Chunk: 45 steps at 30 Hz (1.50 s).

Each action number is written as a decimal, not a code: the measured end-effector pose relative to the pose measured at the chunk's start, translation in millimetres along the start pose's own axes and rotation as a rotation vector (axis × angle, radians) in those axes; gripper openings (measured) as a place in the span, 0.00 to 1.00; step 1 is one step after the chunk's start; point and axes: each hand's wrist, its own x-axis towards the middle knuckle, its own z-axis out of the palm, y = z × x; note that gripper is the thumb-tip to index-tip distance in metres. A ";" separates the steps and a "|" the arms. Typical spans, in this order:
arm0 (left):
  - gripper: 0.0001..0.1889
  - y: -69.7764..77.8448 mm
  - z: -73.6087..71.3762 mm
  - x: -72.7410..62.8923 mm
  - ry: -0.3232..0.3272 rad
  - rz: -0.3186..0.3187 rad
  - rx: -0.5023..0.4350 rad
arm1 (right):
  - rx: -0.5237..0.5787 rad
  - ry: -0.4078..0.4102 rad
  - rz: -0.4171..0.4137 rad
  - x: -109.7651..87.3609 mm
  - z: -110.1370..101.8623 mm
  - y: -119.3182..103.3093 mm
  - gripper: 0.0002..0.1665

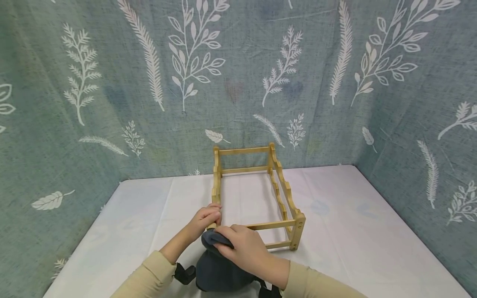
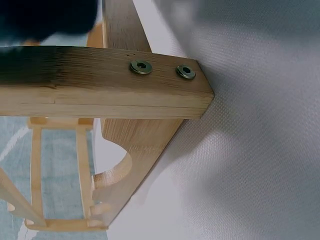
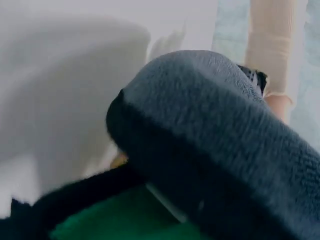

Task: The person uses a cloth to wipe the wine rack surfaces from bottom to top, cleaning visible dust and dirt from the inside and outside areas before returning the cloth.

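Observation:
A light wooden rack with notched side rails stands on the white table. My left hand grips its left side near the front corner post. The right hand pinches the rolled upper edge of a dark grey fuzzy cloth beside that same post. In the right wrist view, the cloth bulges across the middle and hides the right hand's fingers. Two bolt heads show in the rack's wood in the left wrist view, with part of the dark cloth blurred above.
White cloth covers the table, and patterned green-grey curtains hang behind it and at both sides. The rack reaches back almost to the rear curtain. Black straps show at my wrists.

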 end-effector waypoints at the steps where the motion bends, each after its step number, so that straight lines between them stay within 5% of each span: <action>1: 0.18 2.4 -0.2 0.8 0.002 -0.007 -0.009 | -0.018 0.013 -0.008 0.8 0.0 -0.1 0.16; 7: 0.17 23.1 0.4 8.0 0.015 -0.034 0.002 | -0.163 0.012 -0.074 -6.5 15.0 3.2 0.16; 19: 0.17 0.4 0.8 1.3 0.027 -0.086 0.019 | -0.221 -0.213 -0.017 -20.7 41.5 13.6 0.12; 25: 0.17 -1.2 1.0 0.4 0.026 -0.070 0.006 | -0.120 -0.206 -0.014 -21.1 36.7 16.8 0.12; 32: 0.17 -4.4 2.2 -1.2 0.018 -0.045 0.002 | 0.206 -0.099 0.147 -22.2 -15.6 12.7 0.14; 36: 0.17 -3.3 2.2 -0.9 0.020 -0.050 0.003 | 0.296 0.042 0.219 -28.0 -59.1 17.4 0.14; 45: 0.17 -3.8 2.4 -1.3 0.025 -0.067 0.001 | 0.139 0.376 0.295 -56.9 -143.3 44.6 0.20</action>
